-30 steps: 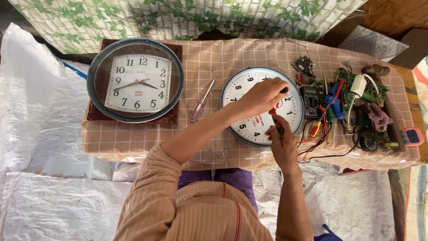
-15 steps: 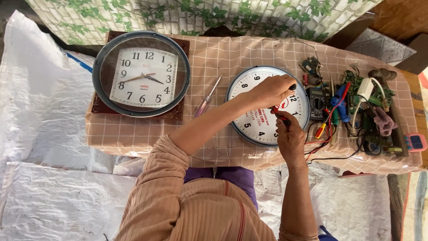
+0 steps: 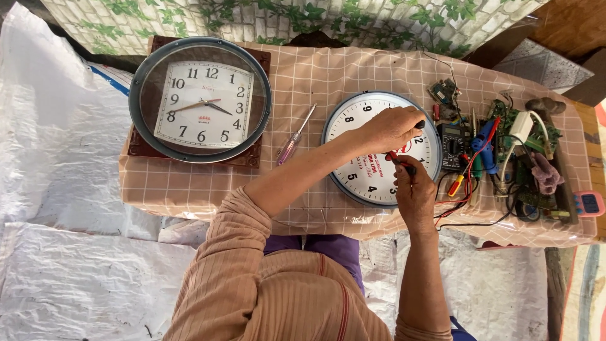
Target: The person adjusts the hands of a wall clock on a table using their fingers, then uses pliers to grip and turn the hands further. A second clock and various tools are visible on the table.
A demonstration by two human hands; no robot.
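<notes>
The left hand (image 3: 388,129) lies across the face of the round white clock (image 3: 379,148), which rests flat on the desk (image 3: 303,76). Its fingers are closed together on a small dark object at the clock's upper right edge; what that object is cannot be told. The right hand (image 3: 413,189) sits just below the left fingers, over the lower right part of the same clock face. Its fingers are pinched on a thin red and black tool (image 3: 399,161), whose tip points up toward the left hand. The two hands are very near each other, almost touching.

To the left of the fingers, clear of both hands, a screwdriver with a pink see-through handle (image 3: 293,137) lies slanted on the checked cloth. Farther left, well apart from the hands, a second clock with a grey rim and square white face (image 3: 200,99) lies on a dark brown board.

To the right of the fingers, just beside the white clock, stands a black meter (image 3: 452,145) with red and black leads trailing down beside the right hand. Beyond it is a heap of circuit boards, wires and a white plug (image 3: 521,126). At the far right edge of the desk is a small pink device with a screen (image 3: 590,203).
</notes>
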